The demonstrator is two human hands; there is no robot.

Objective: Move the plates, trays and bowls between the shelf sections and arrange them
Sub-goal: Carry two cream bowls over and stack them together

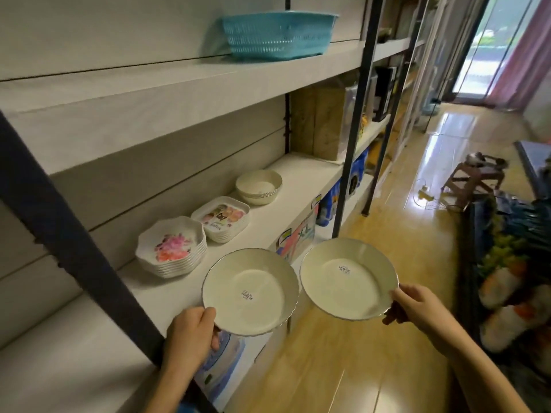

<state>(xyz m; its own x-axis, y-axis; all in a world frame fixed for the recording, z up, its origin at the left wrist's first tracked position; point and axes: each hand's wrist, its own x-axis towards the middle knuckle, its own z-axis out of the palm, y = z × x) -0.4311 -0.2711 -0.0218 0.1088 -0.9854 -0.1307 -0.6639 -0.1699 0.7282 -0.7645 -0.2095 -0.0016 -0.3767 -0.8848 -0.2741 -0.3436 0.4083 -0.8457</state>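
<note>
Left hand [190, 330] grips left plate [250, 290], right hand [416, 305] right plate [347, 277], face-up.

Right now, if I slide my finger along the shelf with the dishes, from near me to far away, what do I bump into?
Stack of flower bowls → stack of square cartoon trays → stack of plain cream bowls.

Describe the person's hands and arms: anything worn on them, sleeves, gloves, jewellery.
The left hand and right hand are bare: no gloves, no rings visible on the fingers, no watch or band at either wrist. Both forearms are uncovered as far as the frame shows. A blue patch at the bottom edge by the left forearm may be clothing; I cannot tell.
</note>
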